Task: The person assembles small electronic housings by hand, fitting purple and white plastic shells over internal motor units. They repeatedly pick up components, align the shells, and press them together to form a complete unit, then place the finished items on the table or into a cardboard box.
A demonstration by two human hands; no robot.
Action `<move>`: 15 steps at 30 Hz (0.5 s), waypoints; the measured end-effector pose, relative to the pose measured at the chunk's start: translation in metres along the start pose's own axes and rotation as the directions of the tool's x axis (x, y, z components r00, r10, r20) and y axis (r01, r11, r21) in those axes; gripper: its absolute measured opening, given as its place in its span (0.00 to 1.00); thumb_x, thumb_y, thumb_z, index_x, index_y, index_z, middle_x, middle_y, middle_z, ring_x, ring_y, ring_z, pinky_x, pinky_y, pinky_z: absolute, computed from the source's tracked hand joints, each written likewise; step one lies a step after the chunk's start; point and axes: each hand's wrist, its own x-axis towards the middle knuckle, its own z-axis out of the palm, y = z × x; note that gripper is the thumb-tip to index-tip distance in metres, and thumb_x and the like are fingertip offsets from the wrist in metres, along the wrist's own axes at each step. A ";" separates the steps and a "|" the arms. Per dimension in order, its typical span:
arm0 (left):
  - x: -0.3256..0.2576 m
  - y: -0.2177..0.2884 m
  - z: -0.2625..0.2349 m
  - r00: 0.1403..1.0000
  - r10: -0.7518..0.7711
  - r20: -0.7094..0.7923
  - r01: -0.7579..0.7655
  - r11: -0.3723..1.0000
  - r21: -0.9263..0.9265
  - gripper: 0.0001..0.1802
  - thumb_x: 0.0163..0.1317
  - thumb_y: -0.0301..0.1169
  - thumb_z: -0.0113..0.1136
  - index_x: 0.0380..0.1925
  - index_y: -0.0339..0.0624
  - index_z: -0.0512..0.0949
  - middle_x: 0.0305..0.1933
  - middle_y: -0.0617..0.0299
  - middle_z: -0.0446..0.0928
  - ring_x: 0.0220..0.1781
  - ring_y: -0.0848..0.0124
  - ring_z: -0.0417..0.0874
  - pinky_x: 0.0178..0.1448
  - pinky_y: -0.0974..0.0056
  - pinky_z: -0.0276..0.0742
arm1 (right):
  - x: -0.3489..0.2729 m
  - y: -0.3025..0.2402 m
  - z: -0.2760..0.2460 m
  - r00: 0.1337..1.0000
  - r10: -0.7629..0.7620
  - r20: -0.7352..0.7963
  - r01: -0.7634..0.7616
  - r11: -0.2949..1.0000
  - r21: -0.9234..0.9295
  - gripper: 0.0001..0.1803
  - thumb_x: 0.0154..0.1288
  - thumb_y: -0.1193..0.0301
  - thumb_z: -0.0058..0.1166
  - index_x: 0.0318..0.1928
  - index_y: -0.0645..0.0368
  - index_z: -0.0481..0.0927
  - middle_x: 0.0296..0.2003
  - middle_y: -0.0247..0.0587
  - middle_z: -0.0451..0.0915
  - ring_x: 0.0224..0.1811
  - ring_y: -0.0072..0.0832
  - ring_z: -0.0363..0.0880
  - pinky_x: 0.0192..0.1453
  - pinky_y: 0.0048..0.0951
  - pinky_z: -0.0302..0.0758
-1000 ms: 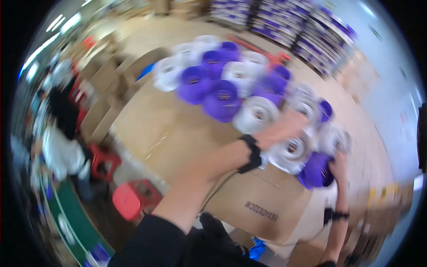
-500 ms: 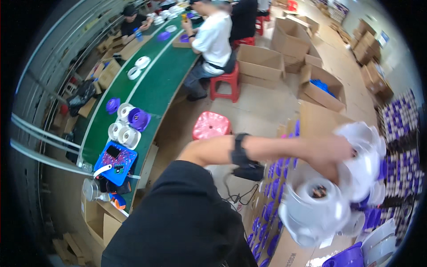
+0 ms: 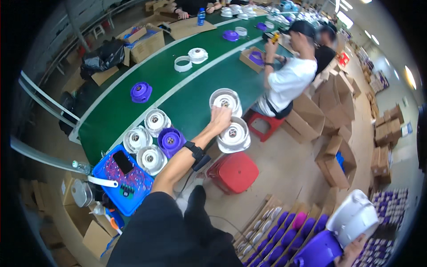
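Observation:
My left hand point(image 3: 221, 118), with a black band at the wrist, is stretched out over the near edge of the green work surface. Its fingers are closed on two round white plastic housings, the far one point(image 3: 225, 100) and the near one point(image 3: 234, 133), both with metallic centres. At the lower right my right hand point(image 3: 352, 252), partly cut off by the dark rim, grips a white curved plastic shell point(image 3: 353, 218) and a purple shell point(image 3: 316, 250) together. Left of my left forearm stand a purple housing point(image 3: 171, 140) and several white housings point(image 3: 151, 159).
A blue tray point(image 3: 132, 204) with small parts, a phone point(image 3: 123, 162) and a white handle lies at the near left. Below the surface edge stands a red stool point(image 3: 235, 173). A person in white point(image 3: 289, 89) sits farther along. Cartons point(image 3: 336, 162) and racked purple parts point(image 3: 284, 236) are to the right.
My left hand has swung from the right over to the green surface, carrying the white housings. The view has turned left, and my right hand with the shells now shows.

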 end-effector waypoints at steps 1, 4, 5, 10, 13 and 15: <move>0.011 -0.028 0.012 0.996 -0.071 0.048 0.069 0.997 0.034 0.06 0.44 0.27 0.64 0.24 0.38 0.84 0.30 0.43 0.83 0.39 0.48 0.86 0.51 0.44 0.74 | 0.048 -0.015 0.007 0.996 -0.082 0.021 0.082 0.997 0.002 0.20 0.25 0.60 0.59 0.17 0.62 0.70 0.20 0.48 0.71 0.35 0.49 0.75 0.46 0.54 0.68; 0.029 -0.100 0.044 0.953 -0.297 0.068 0.298 0.955 -0.006 0.06 0.47 0.26 0.65 0.28 0.41 0.85 0.33 0.46 0.85 0.41 0.51 0.87 0.56 0.46 0.70 | 0.206 -0.083 0.057 0.912 -0.407 0.061 0.404 0.913 0.046 0.21 0.23 0.58 0.60 0.15 0.61 0.69 0.19 0.47 0.71 0.34 0.48 0.75 0.46 0.54 0.68; 0.026 -0.120 0.050 0.937 -0.345 0.047 0.345 0.939 0.008 0.06 0.47 0.25 0.65 0.27 0.42 0.85 0.32 0.47 0.85 0.40 0.51 0.87 0.55 0.47 0.70 | 0.267 -0.116 0.086 0.848 -0.529 0.043 0.525 0.848 0.075 0.17 0.28 0.61 0.61 0.21 0.58 0.76 0.23 0.43 0.78 0.35 0.43 0.78 0.49 0.54 0.69; 0.010 -0.181 0.068 0.843 -0.533 0.073 0.532 0.846 0.037 0.05 0.54 0.25 0.62 0.26 0.45 0.86 0.31 0.53 0.86 0.38 0.56 0.88 0.58 0.50 0.66 | 0.485 -0.242 0.256 0.604 -0.792 -0.084 0.797 0.598 0.086 0.19 0.36 0.69 0.58 0.36 0.56 0.83 0.26 0.39 0.82 0.36 0.35 0.81 0.56 0.46 0.69; 0.004 -0.193 0.054 0.806 -0.574 0.148 0.560 0.819 0.128 0.05 0.54 0.26 0.62 0.26 0.47 0.86 0.32 0.54 0.86 0.38 0.58 0.88 0.58 0.52 0.65 | 0.562 -0.303 0.323 0.515 -0.857 -0.032 0.857 0.513 0.051 0.14 0.38 0.71 0.58 0.33 0.54 0.82 0.22 0.36 0.79 0.34 0.34 0.81 0.56 0.41 0.69; -0.013 -0.204 0.056 0.809 -0.585 0.048 0.579 0.809 0.105 0.06 0.53 0.25 0.62 0.23 0.47 0.86 0.29 0.51 0.85 0.36 0.56 0.88 0.55 0.52 0.67 | 0.599 -0.348 0.356 0.415 -0.907 0.076 0.910 0.414 -0.019 0.06 0.50 0.69 0.56 0.30 0.49 0.85 0.25 0.36 0.83 0.37 0.29 0.83 0.66 0.39 0.64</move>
